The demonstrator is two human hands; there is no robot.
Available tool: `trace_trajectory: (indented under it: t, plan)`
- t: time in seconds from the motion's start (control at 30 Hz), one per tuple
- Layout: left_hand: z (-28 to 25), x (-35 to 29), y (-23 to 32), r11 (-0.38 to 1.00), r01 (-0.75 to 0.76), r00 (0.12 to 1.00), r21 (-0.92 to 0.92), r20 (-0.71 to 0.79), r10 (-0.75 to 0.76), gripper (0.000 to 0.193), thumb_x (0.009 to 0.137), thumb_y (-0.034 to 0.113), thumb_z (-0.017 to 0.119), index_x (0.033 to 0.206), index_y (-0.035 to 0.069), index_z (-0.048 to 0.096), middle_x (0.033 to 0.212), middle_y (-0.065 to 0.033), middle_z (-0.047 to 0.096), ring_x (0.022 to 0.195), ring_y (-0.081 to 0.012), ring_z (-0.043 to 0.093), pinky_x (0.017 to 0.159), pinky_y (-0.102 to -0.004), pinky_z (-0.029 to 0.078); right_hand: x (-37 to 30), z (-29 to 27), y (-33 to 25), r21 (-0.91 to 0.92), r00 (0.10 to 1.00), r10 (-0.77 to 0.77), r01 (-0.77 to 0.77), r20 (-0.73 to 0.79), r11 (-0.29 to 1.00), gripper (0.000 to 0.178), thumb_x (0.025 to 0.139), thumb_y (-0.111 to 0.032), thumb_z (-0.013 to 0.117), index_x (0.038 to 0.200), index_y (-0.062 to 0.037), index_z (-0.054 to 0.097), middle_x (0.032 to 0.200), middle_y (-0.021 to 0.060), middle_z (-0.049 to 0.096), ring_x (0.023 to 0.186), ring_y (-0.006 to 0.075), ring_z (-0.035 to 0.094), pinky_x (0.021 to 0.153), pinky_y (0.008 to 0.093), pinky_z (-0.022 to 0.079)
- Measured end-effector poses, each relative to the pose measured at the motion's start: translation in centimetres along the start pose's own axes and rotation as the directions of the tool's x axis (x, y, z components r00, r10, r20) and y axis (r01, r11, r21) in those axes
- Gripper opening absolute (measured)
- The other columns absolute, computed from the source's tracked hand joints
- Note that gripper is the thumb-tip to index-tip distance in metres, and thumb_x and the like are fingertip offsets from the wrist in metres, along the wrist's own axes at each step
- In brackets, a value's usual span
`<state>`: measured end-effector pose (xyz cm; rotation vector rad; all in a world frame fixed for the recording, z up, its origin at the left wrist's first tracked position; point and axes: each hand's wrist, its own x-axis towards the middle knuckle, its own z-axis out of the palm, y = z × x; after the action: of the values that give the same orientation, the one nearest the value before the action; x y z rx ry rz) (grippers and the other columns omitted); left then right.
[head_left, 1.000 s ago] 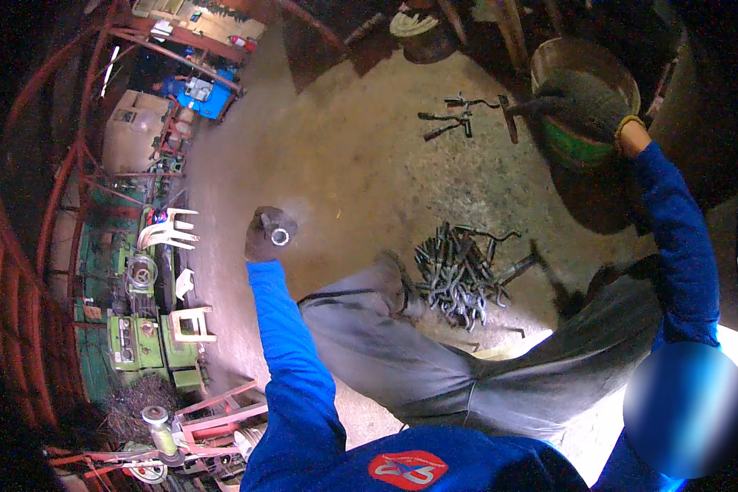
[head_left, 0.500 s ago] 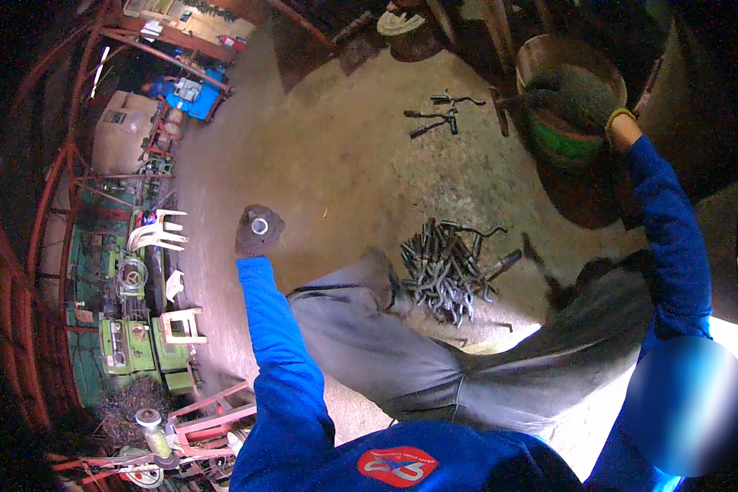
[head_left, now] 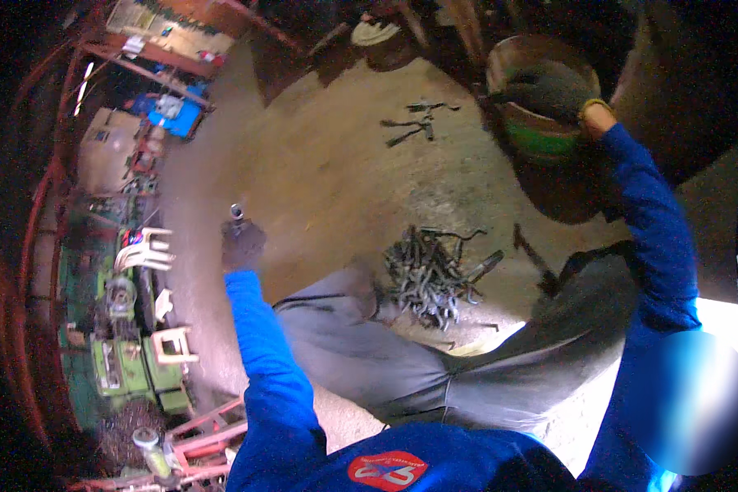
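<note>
Head view: gloved left hand [head_left: 242, 244] grips a small metal cylinder [head_left: 237, 211]; right hand [head_left: 549, 88] reaches into a bucket [head_left: 541, 135].

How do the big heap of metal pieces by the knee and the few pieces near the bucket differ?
The heap is a dense tangle of many dark pieces lying close by the knee; the far pieces are only a few, spread apart on the floor near the bucket. The heap looks larger overall. Both lie on the bare floor, untouched by either hand.

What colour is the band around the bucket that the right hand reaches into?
Green: the bucket has a green band under the right hand, seen in the head view.
</note>
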<state>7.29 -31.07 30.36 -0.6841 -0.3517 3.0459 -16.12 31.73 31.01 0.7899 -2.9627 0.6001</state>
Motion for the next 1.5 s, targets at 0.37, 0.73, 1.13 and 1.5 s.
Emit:
trace_trajectory:
  t: [0.37,0.73,1.13,1.5]
  plan:
    - [-0.2,3.8,-5.3,-0.671,-0.135,0.931,0.729,0.325,0.167,0.031,0.093,0.034,0.058,0.091,0.004,0.063,0.054,-0.0003,0.049,0.045,-0.0109,0.044,0.044,-0.0281,0.036,3.4,1.4,5.8,-0.109,0.902,0.399,-0.418,-0.164,0.902,0.053,0.088,-0.055,0.048,0.113,-0.0128,0.068,0.117,0.0164,0.064,0.107,0.0359,0.061,0.093,0.0443,0.047]
    - [-2.9,9.0,-13.1,-0.995,-0.095,0.957,0.018,0.277,-0.086,0.044,0.085,0.042,0.059,0.076,0.000,0.069,0.069,-0.0187,0.065,0.065,-0.0362,0.063,0.063,-0.0434,0.048,10.1,15.1,22.0,-0.247,0.898,0.426,-0.391,0.109,0.887,0.053,0.087,-0.051,0.051,0.125,-0.0146,0.061,0.131,0.0104,0.054,0.120,0.0302,0.050,0.098,0.0425,0.041]
    - [-2.5,11.7,-18.2,-1.000,-0.006,0.961,-0.019,0.276,-0.011,0.045,0.085,0.045,0.059,0.082,0.002,0.070,0.083,-0.0211,0.066,0.083,-0.0392,0.062,0.074,-0.0468,0.047,12.4,20.3,28.7,-0.398,0.832,0.503,-0.390,0.234,0.830,0.046,0.089,-0.043,0.052,0.122,-0.0124,0.062,0.117,0.0134,0.059,0.103,0.0295,0.056,0.087,0.0425,0.046]
    - [-5.3,14.1,-17.2,-0.965,-0.258,0.934,-0.035,0.247,-0.259,0.033,0.088,0.033,0.054,0.089,0.003,0.069,0.081,-0.0196,0.066,0.077,-0.0373,0.062,0.071,-0.0444,0.048,10.1,12.0,24.8,-0.357,0.869,0.390,-0.276,0.303,0.892,0.040,0.090,-0.036,0.053,0.120,-0.0104,0.063,0.104,0.0161,0.065,0.088,0.0289,0.062,0.076,0.0425,0.050]
